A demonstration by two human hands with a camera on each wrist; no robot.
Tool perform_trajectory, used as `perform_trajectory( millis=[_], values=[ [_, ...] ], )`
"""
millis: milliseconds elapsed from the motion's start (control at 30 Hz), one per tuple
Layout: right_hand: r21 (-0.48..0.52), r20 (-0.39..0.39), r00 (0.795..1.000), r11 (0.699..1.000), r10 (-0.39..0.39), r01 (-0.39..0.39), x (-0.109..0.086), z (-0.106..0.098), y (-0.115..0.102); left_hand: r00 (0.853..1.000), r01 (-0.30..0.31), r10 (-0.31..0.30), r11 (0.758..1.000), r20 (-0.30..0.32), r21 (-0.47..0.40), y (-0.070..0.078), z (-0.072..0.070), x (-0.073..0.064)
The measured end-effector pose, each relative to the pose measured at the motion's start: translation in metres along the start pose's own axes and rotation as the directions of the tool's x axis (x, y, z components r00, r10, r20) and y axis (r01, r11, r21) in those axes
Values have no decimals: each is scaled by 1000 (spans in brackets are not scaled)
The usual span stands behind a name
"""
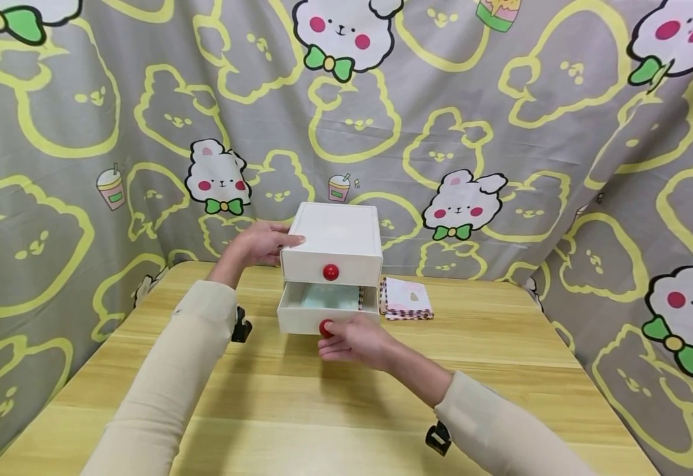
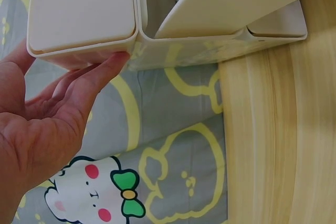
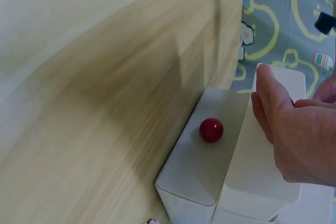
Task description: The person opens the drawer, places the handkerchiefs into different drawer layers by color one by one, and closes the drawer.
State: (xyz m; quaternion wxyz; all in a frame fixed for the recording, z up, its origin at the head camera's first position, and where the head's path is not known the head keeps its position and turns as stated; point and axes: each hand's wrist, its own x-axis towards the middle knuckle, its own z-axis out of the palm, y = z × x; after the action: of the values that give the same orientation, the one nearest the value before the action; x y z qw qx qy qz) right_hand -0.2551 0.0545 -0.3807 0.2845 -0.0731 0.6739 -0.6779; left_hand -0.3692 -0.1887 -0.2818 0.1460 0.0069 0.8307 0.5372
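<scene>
A white drawer cabinet (image 1: 340,226) stands on the table, its top drawer closed with a red knob (image 1: 330,272). Below that, the middle drawer (image 1: 299,321) is pulled out and shows folded pale green cloth (image 1: 327,296). My left hand (image 1: 265,243) rests on the cabinet's upper left, thumb over the top edge, fingers extended along the side wall. With thumb and fingers, my right hand (image 1: 360,342) pinches the middle drawer's red knob (image 1: 325,328). The right wrist view shows the closed bottom drawer (image 3: 210,161) with its own red knob (image 3: 211,130).
Right beside the cabinet lies a stack of folded cloths (image 1: 407,299) with checked edges. The wooden table (image 1: 299,423) ends at a patterned curtain (image 1: 370,99) behind and at both sides. Black wrist mounts (image 1: 439,437) hang below the sleeves.
</scene>
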Motion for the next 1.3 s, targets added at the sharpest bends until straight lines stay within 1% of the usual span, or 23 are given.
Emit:
perform_trajectory(
  millis=[267, 500, 767, 1000, 1300],
  values=[
    [18, -47, 999, 1000, -19, 20, 22, -8, 0, 1000, 5, -5, 1000, 0, 2, 1, 0, 0],
    [28, -59, 997, 999, -41, 43, 33, -15, -5, 1000, 1, -1, 1000, 5, -10, 2, 1, 1],
    [47, -78, 995, 997, -61, 65, 45, -20, -4, 1000, -2, 2, 1000, 7, -11, -1, 0, 3],
    [51, -105, 992, 996, -66, 71, 54, -21, -6, 1000, 1, -1, 1000, 5, -12, -3, -1, 2],
    [71, -95, 994, 996, -52, 59, 57, -23, -7, 1000, -4, 4, 1000, 8, -9, -1, -1, 2]
  ],
)
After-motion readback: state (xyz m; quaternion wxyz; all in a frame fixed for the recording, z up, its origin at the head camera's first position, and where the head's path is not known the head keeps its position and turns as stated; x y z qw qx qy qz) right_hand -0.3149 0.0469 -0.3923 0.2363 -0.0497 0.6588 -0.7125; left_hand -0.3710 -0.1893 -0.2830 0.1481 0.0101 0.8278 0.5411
